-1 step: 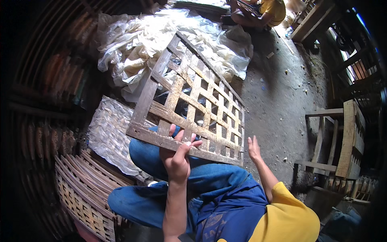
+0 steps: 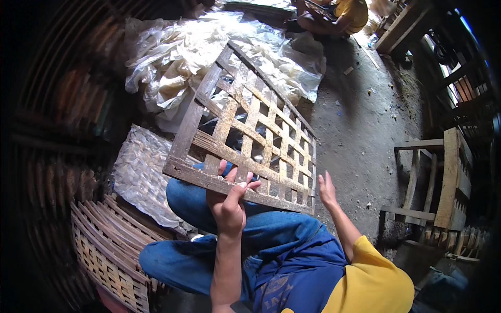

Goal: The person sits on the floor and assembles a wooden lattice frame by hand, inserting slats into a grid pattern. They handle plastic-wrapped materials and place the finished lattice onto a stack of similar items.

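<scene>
A wooden lattice frame (image 2: pixel 227 116) with woven flat slats and worn grey edges is held tilted above my lap. My left hand (image 2: pixel 228 206) grips its near edge, thumb on the close side and fingertips through the gaps between slats. Beside the frame's right end is my right hand (image 2: pixel 326 190), fingers stretched out and nothing in it. Whether that hand touches the frame cannot be told. Pale residue clings to several slats.
Crumpled translucent plastic sheeting (image 2: pixel 177 62) heaps beyond the frame. At left lie a covered flat bundle (image 2: pixel 140 172) and stacked lattice frames (image 2: pixel 107 245). A wooden stand (image 2: pixel 448 180) is at right. Another person (image 2: pixel 350 18) sits at the far end of the grey floor (image 2: pixel 360 130).
My right hand has shifted very slightly up and to the left beside the frame's end. The left hand and the lattice frame stay nearly still.
</scene>
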The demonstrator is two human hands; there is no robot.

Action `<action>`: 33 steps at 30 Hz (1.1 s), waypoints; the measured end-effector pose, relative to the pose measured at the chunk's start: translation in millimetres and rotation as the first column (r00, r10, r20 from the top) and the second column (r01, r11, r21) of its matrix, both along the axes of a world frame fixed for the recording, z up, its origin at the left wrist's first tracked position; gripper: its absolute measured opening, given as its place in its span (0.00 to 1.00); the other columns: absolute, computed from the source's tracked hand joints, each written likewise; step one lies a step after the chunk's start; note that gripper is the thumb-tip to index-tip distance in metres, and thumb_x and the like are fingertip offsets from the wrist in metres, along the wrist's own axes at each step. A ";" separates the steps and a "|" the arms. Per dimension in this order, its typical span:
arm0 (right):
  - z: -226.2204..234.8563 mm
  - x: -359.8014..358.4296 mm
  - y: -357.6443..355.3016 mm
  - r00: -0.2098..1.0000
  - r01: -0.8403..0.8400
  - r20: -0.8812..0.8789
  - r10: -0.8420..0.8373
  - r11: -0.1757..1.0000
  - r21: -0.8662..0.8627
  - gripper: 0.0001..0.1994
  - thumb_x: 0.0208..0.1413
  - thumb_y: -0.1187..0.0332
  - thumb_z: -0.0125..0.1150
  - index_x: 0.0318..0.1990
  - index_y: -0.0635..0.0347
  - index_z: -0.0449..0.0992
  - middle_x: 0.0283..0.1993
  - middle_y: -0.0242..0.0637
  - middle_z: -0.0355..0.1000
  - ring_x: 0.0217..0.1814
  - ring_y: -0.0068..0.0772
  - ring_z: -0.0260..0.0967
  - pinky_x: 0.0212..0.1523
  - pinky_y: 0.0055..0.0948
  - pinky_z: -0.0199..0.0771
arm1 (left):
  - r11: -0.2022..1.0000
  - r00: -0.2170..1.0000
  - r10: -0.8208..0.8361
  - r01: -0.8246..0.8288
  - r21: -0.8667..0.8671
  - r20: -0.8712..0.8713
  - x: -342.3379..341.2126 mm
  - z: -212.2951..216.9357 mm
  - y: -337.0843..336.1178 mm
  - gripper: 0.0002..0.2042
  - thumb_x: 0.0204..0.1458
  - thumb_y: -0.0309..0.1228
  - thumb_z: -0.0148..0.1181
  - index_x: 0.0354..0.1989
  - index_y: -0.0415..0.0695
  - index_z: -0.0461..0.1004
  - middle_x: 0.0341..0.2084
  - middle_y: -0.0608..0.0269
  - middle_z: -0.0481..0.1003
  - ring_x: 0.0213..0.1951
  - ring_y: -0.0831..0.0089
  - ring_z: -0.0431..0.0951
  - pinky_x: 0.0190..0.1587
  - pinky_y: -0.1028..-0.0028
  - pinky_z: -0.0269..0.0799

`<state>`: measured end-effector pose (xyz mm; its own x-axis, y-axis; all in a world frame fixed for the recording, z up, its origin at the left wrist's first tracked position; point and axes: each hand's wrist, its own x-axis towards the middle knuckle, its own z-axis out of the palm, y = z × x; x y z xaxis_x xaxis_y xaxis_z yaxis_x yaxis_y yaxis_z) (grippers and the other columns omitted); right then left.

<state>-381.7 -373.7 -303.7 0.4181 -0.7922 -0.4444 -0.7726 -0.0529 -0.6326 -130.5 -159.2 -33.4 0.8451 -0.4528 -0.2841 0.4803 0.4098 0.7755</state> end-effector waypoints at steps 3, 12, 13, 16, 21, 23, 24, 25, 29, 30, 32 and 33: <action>87.0 80.3 -2.0 0.858 -0.260 0.390 0.333 0.938 -0.230 0.54 0.53 0.24 0.44 0.73 0.65 0.50 0.77 0.56 0.46 0.79 0.54 0.43 0.76 0.49 0.43 | 1.000 1.000 0.001 -0.001 0.030 0.004 2.8 0.6 -11.7 0.30 0.50 0.12 0.52 0.64 0.32 0.54 0.54 0.33 0.69 0.47 0.54 0.79 0.43 0.60 0.85; 222.1 188.0 63.2 0.453 -0.690 0.390 0.802 0.592 -0.416 0.52 0.38 0.64 0.77 0.72 0.60 0.52 0.74 0.64 0.46 0.74 0.65 0.49 0.70 0.49 0.57 | 0.988 0.972 0.062 -0.091 0.123 0.226 19.9 -21.4 -23.3 0.28 0.50 0.14 0.57 0.62 0.36 0.60 0.47 0.52 0.72 0.51 0.63 0.76 0.54 0.69 0.75; 227.5 185.8 64.7 0.455 -0.671 0.306 0.836 0.548 -0.499 0.50 0.38 0.68 0.75 0.70 0.66 0.52 0.72 0.64 0.50 0.73 0.66 0.52 0.70 0.51 0.57 | 0.995 0.979 0.024 -0.042 0.087 0.200 17.7 -23.0 -21.2 0.27 0.51 0.15 0.57 0.61 0.36 0.61 0.49 0.53 0.72 0.51 0.64 0.76 0.54 0.69 0.75; 212.0 180.8 81.1 0.510 -0.532 0.341 0.790 0.601 -0.596 0.43 0.42 0.77 0.64 0.68 0.77 0.53 0.68 0.67 0.56 0.72 0.67 0.54 0.70 0.51 0.55 | 0.982 0.959 -0.155 0.124 0.140 0.238 21.1 -13.0 -24.4 0.27 0.51 0.15 0.58 0.61 0.37 0.61 0.49 0.56 0.72 0.51 0.72 0.74 0.52 0.74 0.73; 218.2 182.2 37.3 0.735 -0.160 0.534 0.417 0.873 -0.461 0.16 0.59 0.82 0.52 0.54 0.61 0.74 0.40 0.44 0.79 0.37 0.31 0.78 0.36 0.32 0.77 | 0.914 0.895 -0.404 0.388 0.116 0.191 30.4 0.6 -22.6 0.19 0.61 0.21 0.51 0.61 0.36 0.64 0.58 0.49 0.73 0.60 0.66 0.72 0.64 0.70 0.65; 214.5 173.8 -16.6 0.726 -0.097 0.538 0.427 0.839 -0.535 0.15 0.58 0.83 0.52 0.51 0.60 0.74 0.35 0.41 0.79 0.35 0.33 0.78 0.34 0.33 0.80 | 0.925 0.894 -0.369 0.328 0.190 0.252 26.8 -4.3 -27.6 0.19 0.61 0.26 0.52 0.61 0.38 0.65 0.58 0.49 0.73 0.60 0.64 0.72 0.62 0.67 0.66; 226.6 171.7 -35.4 0.683 -0.027 0.544 0.488 0.761 -0.648 0.13 0.61 0.81 0.53 0.51 0.59 0.75 0.37 0.42 0.80 0.37 0.30 0.79 0.34 0.32 0.80 | 0.941 0.909 -0.329 0.293 0.169 0.257 27.0 -9.4 -24.4 0.19 0.61 0.26 0.52 0.61 0.38 0.64 0.57 0.49 0.73 0.60 0.65 0.72 0.61 0.67 0.66; 248.0 162.7 -53.1 0.664 -0.040 0.555 0.501 0.765 -0.643 0.14 0.62 0.80 0.53 0.53 0.60 0.75 0.36 0.38 0.81 0.38 0.26 0.79 0.35 0.29 0.80 | 0.956 0.922 -0.287 0.259 0.137 0.260 29.5 -12.5 -23.5 0.20 0.61 0.26 0.52 0.61 0.38 0.64 0.57 0.49 0.73 0.59 0.65 0.72 0.60 0.67 0.66; 314.7 106.3 -129.9 0.612 -0.112 0.744 0.267 0.961 -0.253 0.20 0.54 0.81 0.48 0.55 0.68 0.72 0.48 0.44 0.78 0.51 0.34 0.77 0.48 0.32 0.79 | 0.986 0.965 -0.142 0.119 0.115 0.220 43.4 -8.9 -27.5 0.19 0.63 0.32 0.51 0.61 0.41 0.63 0.56 0.53 0.73 0.56 0.70 0.71 0.57 0.67 0.66; 330.4 93.0 -145.6 0.622 -0.099 0.750 0.223 0.973 -0.208 0.20 0.54 0.76 0.52 0.56 0.67 0.72 0.48 0.44 0.78 0.53 0.35 0.76 0.48 0.33 0.79 | 0.982 0.961 -0.126 0.087 0.165 0.246 48.5 -10.1 -30.4 0.19 0.64 0.35 0.50 0.61 0.43 0.63 0.56 0.56 0.73 0.55 0.72 0.70 0.56 0.68 0.64; 372.1 76.1 -157.9 0.642 -0.126 0.714 0.278 0.958 -0.259 0.23 0.52 0.71 0.54 0.57 0.67 0.73 0.47 0.45 0.78 0.49 0.37 0.78 0.47 0.32 0.80 | 0.959 0.946 -0.139 0.054 0.279 0.293 64.1 -11.9 -31.4 0.24 0.64 0.42 0.52 0.63 0.43 0.61 0.58 0.59 0.71 0.57 0.72 0.68 0.57 0.68 0.62; 386.5 67.7 -167.4 0.622 -0.151 0.717 0.313 0.947 -0.282 0.24 0.51 0.69 0.55 0.57 0.67 0.73 0.47 0.45 0.78 0.47 0.38 0.79 0.46 0.32 0.81 | 0.950 0.933 -0.149 0.043 0.310 0.327 71.8 -11.9 -33.8 0.27 0.63 0.45 0.54 0.64 0.42 0.60 0.59 0.59 0.70 0.58 0.72 0.67 0.57 0.67 0.61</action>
